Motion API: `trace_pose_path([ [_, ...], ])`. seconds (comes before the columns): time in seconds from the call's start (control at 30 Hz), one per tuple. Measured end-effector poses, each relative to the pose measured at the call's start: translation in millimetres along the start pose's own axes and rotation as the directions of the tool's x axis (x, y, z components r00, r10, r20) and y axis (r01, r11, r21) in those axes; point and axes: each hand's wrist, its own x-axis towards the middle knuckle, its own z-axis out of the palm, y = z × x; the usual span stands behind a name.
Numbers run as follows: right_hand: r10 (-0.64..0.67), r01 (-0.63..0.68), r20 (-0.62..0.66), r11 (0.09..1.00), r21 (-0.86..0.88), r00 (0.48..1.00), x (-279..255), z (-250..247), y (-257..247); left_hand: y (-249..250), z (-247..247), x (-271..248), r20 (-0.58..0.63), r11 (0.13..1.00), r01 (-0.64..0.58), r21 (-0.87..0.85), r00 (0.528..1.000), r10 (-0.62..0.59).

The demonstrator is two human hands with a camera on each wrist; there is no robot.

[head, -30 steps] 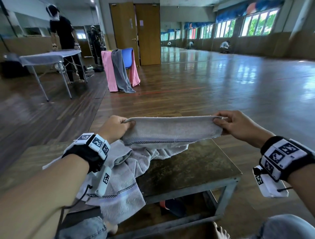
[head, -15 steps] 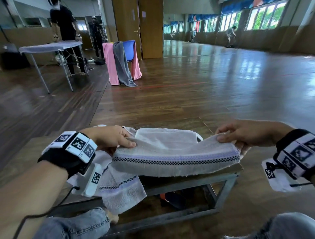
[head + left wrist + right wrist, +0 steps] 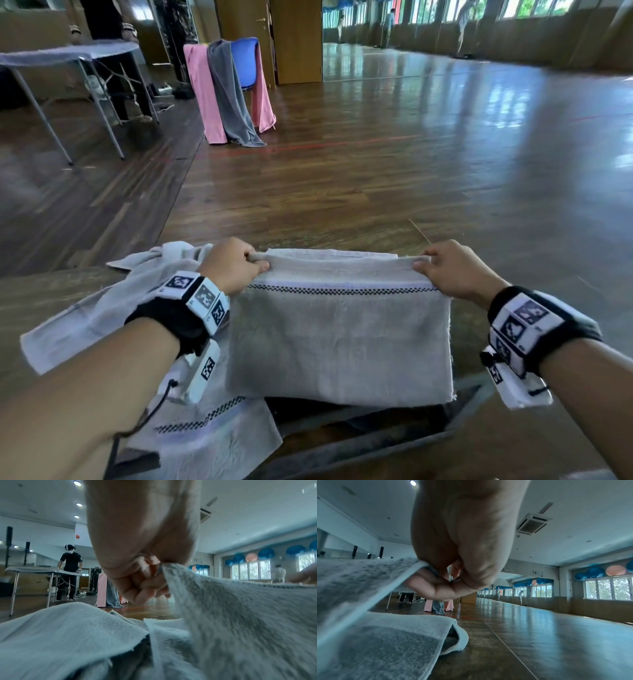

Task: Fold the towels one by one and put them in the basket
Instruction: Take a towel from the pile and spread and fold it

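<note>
Our left hand and right hand pinch the grey towel by its far corners, long axis between them; bare floor beyond.

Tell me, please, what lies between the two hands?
In the head view, only the towel's taut folded top edge spans from left hand to right hand.

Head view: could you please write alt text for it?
Two hands, left hand and right hand, pinch the far corners of a grey towel folded over a low table. More towels lie at left.
</note>
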Motion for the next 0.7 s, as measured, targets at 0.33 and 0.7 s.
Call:
trace_pose_path([
  [0.33,0.032,-0.034,-0.014,0.987,-0.155,0.999,96,52,-11,-11,50,89,0.004,0.999,0.026,0.032,1.0,-0.026],
  [0.7,-0.062,0.06,-0.064,0.998,-0.03,0.996,95,72,-10,-15,65,89,0.095,0.986,0.024,0.166,0.995,-0.041],
])
